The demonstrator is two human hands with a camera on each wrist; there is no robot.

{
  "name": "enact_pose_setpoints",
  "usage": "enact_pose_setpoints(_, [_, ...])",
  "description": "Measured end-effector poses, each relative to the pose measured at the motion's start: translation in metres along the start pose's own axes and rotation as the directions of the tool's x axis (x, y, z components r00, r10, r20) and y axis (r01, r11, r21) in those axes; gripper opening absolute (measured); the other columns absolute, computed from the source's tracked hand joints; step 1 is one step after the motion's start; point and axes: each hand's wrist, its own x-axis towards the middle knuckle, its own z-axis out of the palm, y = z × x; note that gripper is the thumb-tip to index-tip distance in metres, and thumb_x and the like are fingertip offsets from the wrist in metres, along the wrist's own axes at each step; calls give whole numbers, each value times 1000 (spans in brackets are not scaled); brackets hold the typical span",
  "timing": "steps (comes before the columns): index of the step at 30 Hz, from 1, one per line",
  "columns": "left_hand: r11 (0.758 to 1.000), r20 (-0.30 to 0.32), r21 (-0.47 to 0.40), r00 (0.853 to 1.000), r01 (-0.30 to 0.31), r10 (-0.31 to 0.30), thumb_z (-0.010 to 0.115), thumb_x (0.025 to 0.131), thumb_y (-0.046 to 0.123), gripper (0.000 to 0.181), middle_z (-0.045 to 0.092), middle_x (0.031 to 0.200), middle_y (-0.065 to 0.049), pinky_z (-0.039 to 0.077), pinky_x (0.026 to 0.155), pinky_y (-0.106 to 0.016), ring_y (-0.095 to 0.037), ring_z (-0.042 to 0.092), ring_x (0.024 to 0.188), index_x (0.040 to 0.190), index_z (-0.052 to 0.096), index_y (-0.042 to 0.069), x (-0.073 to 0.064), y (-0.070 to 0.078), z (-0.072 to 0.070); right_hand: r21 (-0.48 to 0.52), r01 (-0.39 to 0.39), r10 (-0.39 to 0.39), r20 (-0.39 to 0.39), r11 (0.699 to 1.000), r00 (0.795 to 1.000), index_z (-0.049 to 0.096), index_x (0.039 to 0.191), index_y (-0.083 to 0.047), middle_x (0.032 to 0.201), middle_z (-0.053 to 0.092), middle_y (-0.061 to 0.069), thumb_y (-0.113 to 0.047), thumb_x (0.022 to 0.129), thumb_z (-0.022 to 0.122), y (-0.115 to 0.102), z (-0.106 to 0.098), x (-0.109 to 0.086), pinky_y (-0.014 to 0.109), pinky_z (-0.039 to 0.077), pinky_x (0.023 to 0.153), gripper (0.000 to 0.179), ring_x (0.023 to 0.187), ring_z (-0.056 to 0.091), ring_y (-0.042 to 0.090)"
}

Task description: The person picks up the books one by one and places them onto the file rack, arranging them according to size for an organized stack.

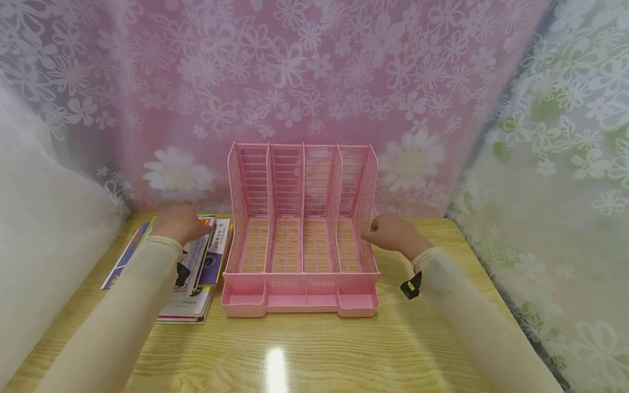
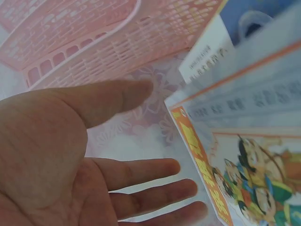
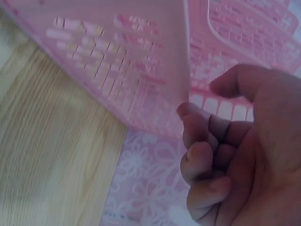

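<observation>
A pink plastic desktop file rack [image 1: 302, 278] stands upright, with tall slots behind low front trays. My left hand [image 1: 177, 222] is over the back of a book stack [image 1: 211, 265] left of the rack. In the left wrist view, its thumb and fingers are spread beside a book with cartoon figures [image 2: 254, 174], nothing between them. At the rack's right side wall [image 3: 94, 52] is my right hand [image 1: 398, 236], its fingers loosely curled. In the right wrist view, a fingertip is right at the wall's edge and the thumb [image 3: 235, 82] stands apart from it.
The wooden table [image 1: 314, 355] carries the rack and the books. Behind hangs a pink flowered curtain [image 1: 304, 82], with pale flowered cloth [image 1: 555, 191] along the right side and whitish cloth [image 1: 39, 218] on the left. The stacked books lie at uneven angles close to the rack.
</observation>
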Motion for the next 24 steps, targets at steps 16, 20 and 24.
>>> enact_pose_setpoints(16, [996, 17, 34, 997, 81, -81, 75, 84, 47, 46, 69, 86, -13, 53, 72, -50, -30, 63, 76, 91, 75, 1, -1, -1, 26, -45, -22, 23, 34, 999, 999, 44, 59, -19, 57, 38, -6, -24, 98, 57, -10, 6, -1, 30, 32, 54, 41, 53, 34, 11])
enact_pose_setpoints(20, [994, 27, 44, 994, 102, -103, 75, 84, 40, 39, 67, 86, -13, 53, 70, -47, -30, 61, 77, 89, 74, 2, 1, 0, 29, -36, -25, 26, 32, 999, 999, 44, 60, -19, 58, 38, -6, -25, 98, 57, -9, 8, 0, 30, 32, 54, 40, 55, 35, 11])
enact_pose_setpoints(24, [995, 32, 43, 995, 92, -93, 71, 86, 37, 33, 67, 87, -13, 52, 72, -48, -30, 60, 77, 86, 74, 4, 1, 0, 27, -17, -26, 27, 42, 1000, 999, 43, 59, -20, 56, 36, -6, -24, 99, 57, -7, 9, 2, 29, 31, 53, 42, 53, 34, 11])
